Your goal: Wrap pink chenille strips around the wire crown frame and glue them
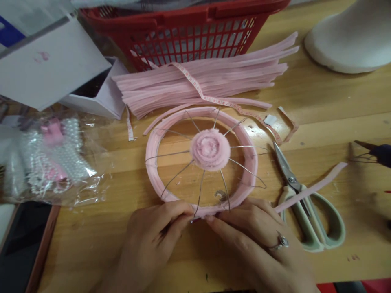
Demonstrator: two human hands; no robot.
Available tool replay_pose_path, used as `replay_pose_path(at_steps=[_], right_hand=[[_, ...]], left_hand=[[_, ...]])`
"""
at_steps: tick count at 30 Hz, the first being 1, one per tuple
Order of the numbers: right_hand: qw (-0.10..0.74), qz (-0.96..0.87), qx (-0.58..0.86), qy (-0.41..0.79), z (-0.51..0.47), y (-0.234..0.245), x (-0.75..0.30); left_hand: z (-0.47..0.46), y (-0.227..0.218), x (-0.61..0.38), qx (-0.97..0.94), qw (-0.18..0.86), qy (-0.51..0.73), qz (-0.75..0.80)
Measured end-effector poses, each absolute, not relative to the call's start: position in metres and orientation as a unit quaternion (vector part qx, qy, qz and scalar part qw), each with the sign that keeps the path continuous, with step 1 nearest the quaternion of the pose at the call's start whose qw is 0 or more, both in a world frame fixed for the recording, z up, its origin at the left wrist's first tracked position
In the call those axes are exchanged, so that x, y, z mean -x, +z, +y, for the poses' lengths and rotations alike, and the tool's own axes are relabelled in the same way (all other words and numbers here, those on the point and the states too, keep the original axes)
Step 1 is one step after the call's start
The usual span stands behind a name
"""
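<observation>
"Fingers [179, 208] of the left hand [149, 234]: how set?"

"Brought together, pinching the near edge of the pink ring [152, 171] between thumb and forefinger."

"And starting from the far left?"

"Take the phone [23, 244] first, lying dark-screened at the lower edge. Just above, note a clear bag [102, 171] of white pearls [73, 150] with bits of pink inside. Behind that, see a white box [108, 91] with a tilted lid [55, 61] on top."

"Moving on to the middle?"

"At the back, find a red basket [183, 24]. Right in front of it, see pink strips [152, 87] bunched together, with a tape measure [191, 81] trailing across them and down to the table [360, 110] on the right."

"And nearer?"

"Back to the ring, in front of the strips, at the middle of the table. See thin wires [177, 179] running to it from a fluffy pink rosette [210, 149] at its centre. Can't tell whether resting flat or slightly lifted."

"Then the right hand [259, 240]?"

"Wearing a silver band [283, 241], with fingers bent onto the ring's near edge, just beside the left ones. Can't tell how tightly closed, with the underside hidden."

"Further right?"

"Look for scissors [293, 183] pointing away, with a loose pink strip [320, 184] across the pale green handles. Beyond, note a white rounded base [351, 40], then a dark tool [381, 154], too blurred to name."
</observation>
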State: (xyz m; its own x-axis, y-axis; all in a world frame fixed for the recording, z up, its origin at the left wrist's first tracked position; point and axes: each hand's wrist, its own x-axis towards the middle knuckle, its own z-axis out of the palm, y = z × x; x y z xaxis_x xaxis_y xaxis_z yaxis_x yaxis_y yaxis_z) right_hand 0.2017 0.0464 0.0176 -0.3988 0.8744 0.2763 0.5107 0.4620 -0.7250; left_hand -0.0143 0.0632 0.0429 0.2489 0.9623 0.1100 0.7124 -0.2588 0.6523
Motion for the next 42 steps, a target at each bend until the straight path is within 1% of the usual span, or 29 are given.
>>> replay_pose_path(at_steps=[3, 8, 13, 19, 23, 28, 35, 42], right_hand=[[0.314, -0.795, 0.44, 0.274, 0.048, 0.02, -0.201], [0.359, -0.796, 0.427, 0.237, 0.048, 0.014, -0.198], [0.36, -0.793, 0.425, 0.245, 0.046, 0.01, -0.196], [0.341, -0.802, 0.431, 0.235, 0.044, 0.017, -0.196], [0.327, -0.792, 0.449, 0.255, 0.045, 0.019, -0.195], [0.332, -0.8, 0.438, 0.242, 0.044, 0.018, -0.194], [0.32, -0.794, 0.45, 0.256, 0.048, 0.024, -0.195], [0.322, -0.774, 0.456, 0.298, 0.047, 0.025, -0.197]], left_hand=[[0.063, 0.041, 0.014, -0.745, 0.254, 0.259, 0.561], [0.059, 0.031, 0.015, -0.732, 0.278, 0.272, 0.559], [0.054, 0.029, 0.017, -0.699, 0.323, 0.272, 0.577], [0.055, 0.034, 0.013, -0.703, 0.296, 0.272, 0.587], [0.053, 0.034, 0.013, -0.699, 0.278, 0.27, 0.601], [0.053, 0.032, 0.015, -0.707, 0.294, 0.252, 0.592], [0.058, 0.035, 0.014, -0.729, 0.26, 0.234, 0.589], [0.061, 0.034, 0.015, -0.737, 0.253, 0.274, 0.563]])
